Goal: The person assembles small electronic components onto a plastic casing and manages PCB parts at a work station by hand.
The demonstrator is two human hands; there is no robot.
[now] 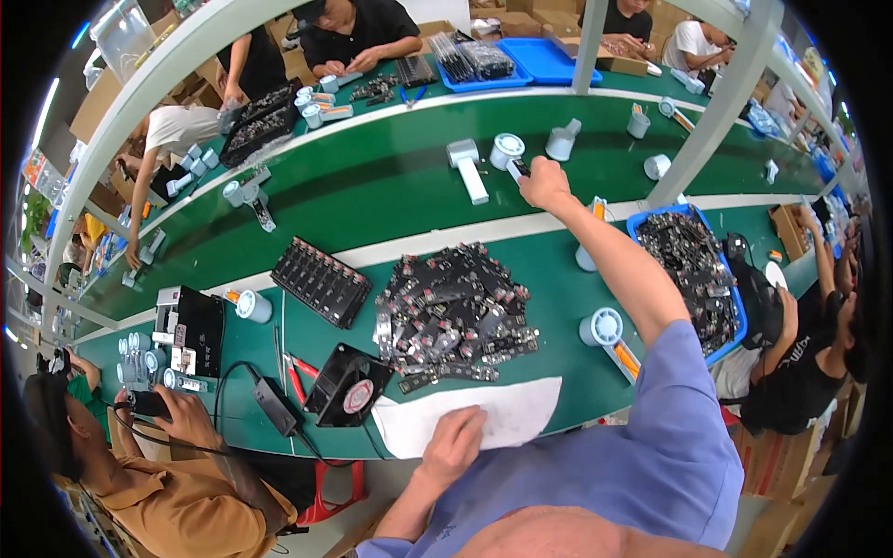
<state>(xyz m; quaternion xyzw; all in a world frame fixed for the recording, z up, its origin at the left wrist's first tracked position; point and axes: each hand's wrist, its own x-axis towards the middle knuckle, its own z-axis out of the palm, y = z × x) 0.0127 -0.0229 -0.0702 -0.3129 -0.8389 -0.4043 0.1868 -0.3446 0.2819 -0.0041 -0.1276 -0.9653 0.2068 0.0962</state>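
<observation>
Gripping a pale unit [508, 149] by its handle [517, 168], the right hand [547, 183] reaches over the green strip [372, 177].
The unit is just right of a white one [468, 170]; from here I can't tell whether it is lifted. Closer in, a heap of circuit boards [456, 307] lies on the bench [567, 325], with a blue tray [740, 321] of more to the right. The left hand [456, 442], fingers curled, rests on a white sheet [521, 409]; whether it pinches it I can't tell.
</observation>
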